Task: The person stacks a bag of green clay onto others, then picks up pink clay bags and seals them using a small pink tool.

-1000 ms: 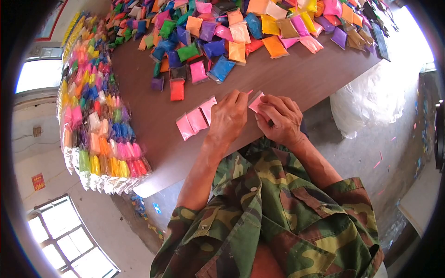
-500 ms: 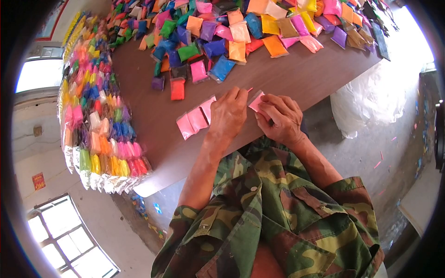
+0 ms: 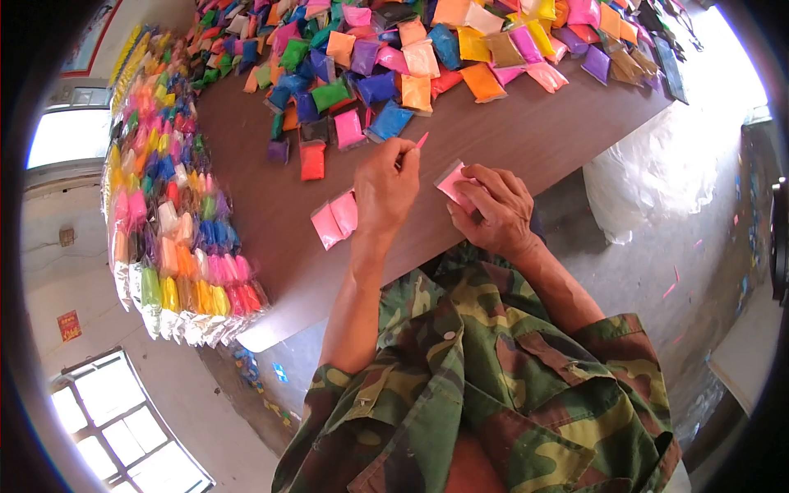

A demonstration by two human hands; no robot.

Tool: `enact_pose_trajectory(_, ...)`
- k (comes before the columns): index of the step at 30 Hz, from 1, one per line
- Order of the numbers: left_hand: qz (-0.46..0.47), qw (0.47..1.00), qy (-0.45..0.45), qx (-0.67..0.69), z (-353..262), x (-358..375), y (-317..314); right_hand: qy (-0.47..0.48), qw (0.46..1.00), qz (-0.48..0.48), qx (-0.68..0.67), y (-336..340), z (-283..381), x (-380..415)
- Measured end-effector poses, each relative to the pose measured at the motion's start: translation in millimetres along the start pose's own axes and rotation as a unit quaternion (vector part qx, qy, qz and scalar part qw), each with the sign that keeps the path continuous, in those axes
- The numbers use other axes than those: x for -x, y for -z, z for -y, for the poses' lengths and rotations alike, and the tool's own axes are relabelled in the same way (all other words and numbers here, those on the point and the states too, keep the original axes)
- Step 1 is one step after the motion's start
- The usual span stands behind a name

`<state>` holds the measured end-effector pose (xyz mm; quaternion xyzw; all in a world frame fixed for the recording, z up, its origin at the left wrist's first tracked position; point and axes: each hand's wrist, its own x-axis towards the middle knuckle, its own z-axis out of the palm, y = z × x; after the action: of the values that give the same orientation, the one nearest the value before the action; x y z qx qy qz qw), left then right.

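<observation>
My left hand (image 3: pixel 388 187) is closed, and a thin pink strip (image 3: pixel 422 140) sticks out from its fingertips. Under its wrist side, two pink packets (image 3: pixel 337 218) lie side by side on the brown table (image 3: pixel 493 131). To the right, my right hand (image 3: pixel 499 207) grips a pink packet (image 3: pixel 454 182) in clear film between thumb and fingers. The two hands are apart, with bare table between them.
Many coloured packets (image 3: pixel 375 86) are heaped across the table's far side. Rows of bagged coloured packets (image 3: pixel 177 238) line the left edge. A white plastic bag (image 3: pixel 649 177) hangs beyond the right edge.
My left hand has moved left and slightly up, away from the packet in my right hand, with the pink strip. It now hides the third pink packet of the row.
</observation>
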<state>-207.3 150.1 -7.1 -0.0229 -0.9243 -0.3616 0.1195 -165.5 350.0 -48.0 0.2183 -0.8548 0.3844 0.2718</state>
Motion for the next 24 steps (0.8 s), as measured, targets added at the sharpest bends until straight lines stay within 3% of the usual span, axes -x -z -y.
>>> enact_pose_trajectory(2,0.016,0.996,0.055,0.070,-10,3,11,-0.012,1.000,-0.004,-0.020,0,0,0)
enact_pose_trajectory(5,0.009,0.995,0.049,0.090,-8,8,16,-0.026,0.999,-0.006,-0.047,0,0,0)
enact_pose_trajectory(11,0.099,0.991,0.013,0.087,-4,22,-2,-0.001,1.000,0.023,-0.013,3,1,-1)
enact_pose_trajectory(17,0.055,0.997,-0.016,-0.050,-2,7,-9,0.001,1.000,0.018,-0.019,2,0,1)
enact_pose_trajectory(20,0.024,0.997,-0.053,-0.058,-8,1,-5,0.002,1.000,0.010,-0.027,0,-2,1)
enact_pose_trajectory(24,0.060,0.996,-0.058,-0.002,-4,12,-12,-0.006,1.000,0.002,-0.024,-1,-2,2)
